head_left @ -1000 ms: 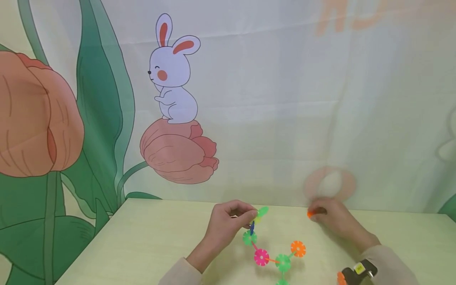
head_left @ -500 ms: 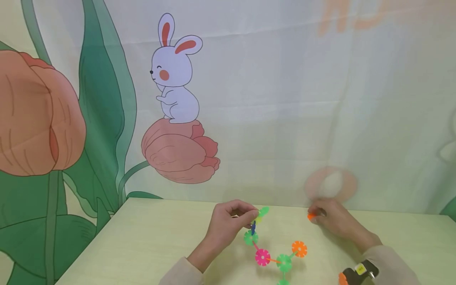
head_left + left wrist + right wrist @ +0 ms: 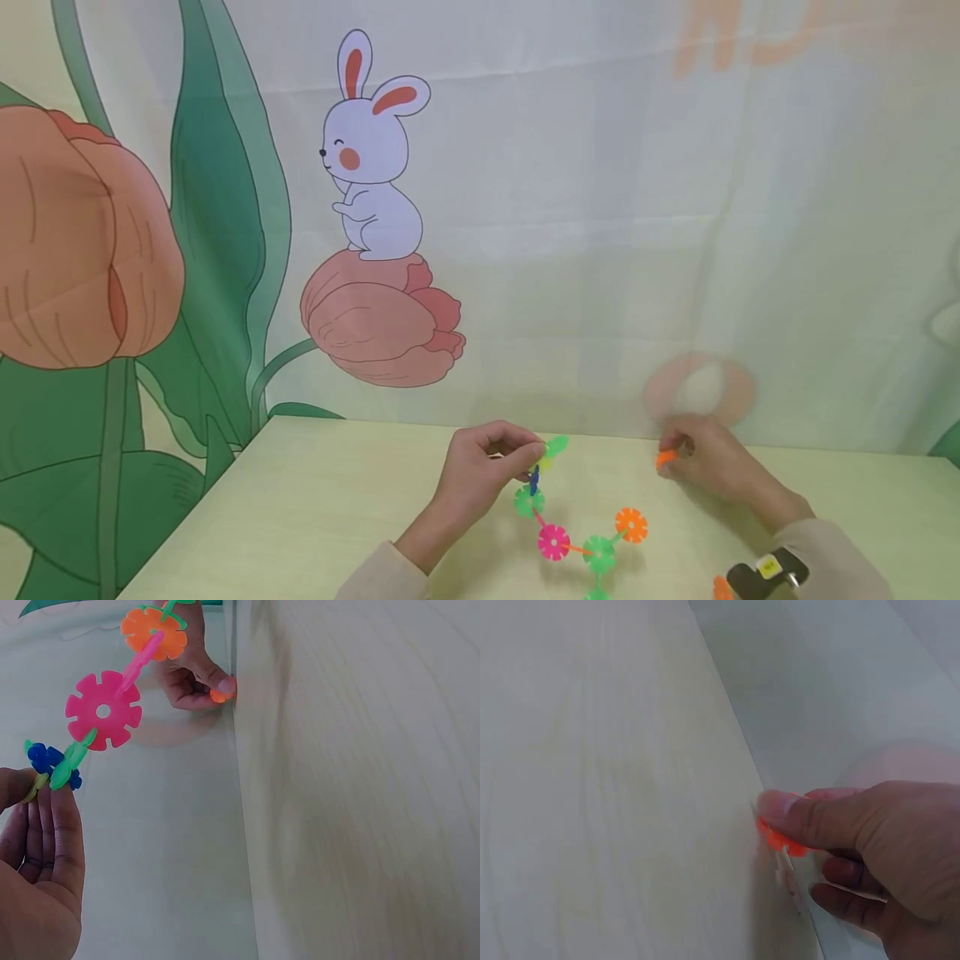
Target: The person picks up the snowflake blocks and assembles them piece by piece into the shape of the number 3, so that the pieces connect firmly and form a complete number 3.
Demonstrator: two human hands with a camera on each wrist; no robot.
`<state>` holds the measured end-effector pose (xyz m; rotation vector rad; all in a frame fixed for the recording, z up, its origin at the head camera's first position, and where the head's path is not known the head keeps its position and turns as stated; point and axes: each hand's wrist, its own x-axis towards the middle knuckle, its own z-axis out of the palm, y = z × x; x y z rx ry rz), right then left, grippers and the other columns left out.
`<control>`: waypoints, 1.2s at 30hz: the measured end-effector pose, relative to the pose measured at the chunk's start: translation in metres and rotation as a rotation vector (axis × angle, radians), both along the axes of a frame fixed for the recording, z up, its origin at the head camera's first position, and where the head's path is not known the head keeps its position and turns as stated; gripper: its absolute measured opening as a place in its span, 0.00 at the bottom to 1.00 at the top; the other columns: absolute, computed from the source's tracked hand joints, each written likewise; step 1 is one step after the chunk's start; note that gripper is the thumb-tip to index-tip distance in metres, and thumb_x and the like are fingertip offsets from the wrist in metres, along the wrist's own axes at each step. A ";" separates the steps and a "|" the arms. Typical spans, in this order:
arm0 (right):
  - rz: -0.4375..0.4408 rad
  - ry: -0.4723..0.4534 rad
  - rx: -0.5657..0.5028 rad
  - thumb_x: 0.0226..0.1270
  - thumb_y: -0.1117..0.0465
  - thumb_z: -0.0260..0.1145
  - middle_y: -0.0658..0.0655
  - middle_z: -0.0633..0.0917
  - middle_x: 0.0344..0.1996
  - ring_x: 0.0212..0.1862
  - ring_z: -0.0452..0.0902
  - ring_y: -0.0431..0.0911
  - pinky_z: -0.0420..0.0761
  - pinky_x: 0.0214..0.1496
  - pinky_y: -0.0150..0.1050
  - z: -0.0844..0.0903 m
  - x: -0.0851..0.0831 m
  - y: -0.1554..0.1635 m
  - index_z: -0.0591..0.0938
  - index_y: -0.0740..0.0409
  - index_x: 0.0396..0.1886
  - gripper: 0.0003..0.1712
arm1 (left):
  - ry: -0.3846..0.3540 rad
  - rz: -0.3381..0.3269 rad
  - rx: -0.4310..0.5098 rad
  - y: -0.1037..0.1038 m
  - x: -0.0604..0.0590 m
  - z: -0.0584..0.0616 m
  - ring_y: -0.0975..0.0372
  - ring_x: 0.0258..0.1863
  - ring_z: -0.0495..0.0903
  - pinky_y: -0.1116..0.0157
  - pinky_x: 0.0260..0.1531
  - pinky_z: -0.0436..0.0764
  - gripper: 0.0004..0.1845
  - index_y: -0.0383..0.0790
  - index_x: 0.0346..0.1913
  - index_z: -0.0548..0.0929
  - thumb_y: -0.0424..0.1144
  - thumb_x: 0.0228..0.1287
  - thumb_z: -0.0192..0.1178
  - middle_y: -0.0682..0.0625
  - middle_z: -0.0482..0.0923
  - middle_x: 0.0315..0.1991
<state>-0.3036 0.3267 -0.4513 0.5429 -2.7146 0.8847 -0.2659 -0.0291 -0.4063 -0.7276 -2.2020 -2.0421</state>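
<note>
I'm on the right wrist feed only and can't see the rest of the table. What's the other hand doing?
Observer: The left hand pinches one end of a chain of snowflake discs, at a blue disc.
Operator: Is the chain near my orange piece?
Observer: No, the orange piece in the right hand is apart from it, by the table's back edge.
Operator: What's at the chain's other end?
Observer: Green discs running out of the head view's bottom edge.
</note>
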 end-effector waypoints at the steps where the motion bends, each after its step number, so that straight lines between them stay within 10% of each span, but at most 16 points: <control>1: -0.013 -0.009 -0.006 0.54 0.66 0.83 0.46 0.83 0.32 0.37 0.74 0.44 0.76 0.38 0.37 0.001 0.001 0.000 0.84 0.52 0.31 0.14 | 0.000 -0.001 0.000 0.000 0.000 0.000 0.61 0.29 0.86 0.60 0.38 0.91 0.04 0.34 0.40 0.92 0.33 0.67 0.72 0.46 0.90 0.36; 19: -0.002 -0.027 -0.301 0.70 0.60 0.77 0.50 0.91 0.42 0.42 0.90 0.43 0.87 0.46 0.36 0.081 0.044 -0.056 0.88 0.57 0.49 0.12 | 0.046 0.006 -0.007 0.000 0.001 0.000 0.60 0.28 0.88 0.60 0.38 0.91 0.04 0.36 0.40 0.92 0.34 0.67 0.73 0.46 0.90 0.36; 36: 0.151 -0.086 -0.495 0.70 0.59 0.77 0.53 0.91 0.39 0.41 0.90 0.48 0.88 0.51 0.39 0.083 0.062 -0.098 0.89 0.56 0.49 0.11 | 0.060 -0.006 0.025 0.002 0.004 0.002 0.61 0.29 0.88 0.60 0.38 0.92 0.05 0.34 0.40 0.92 0.33 0.67 0.73 0.44 0.90 0.38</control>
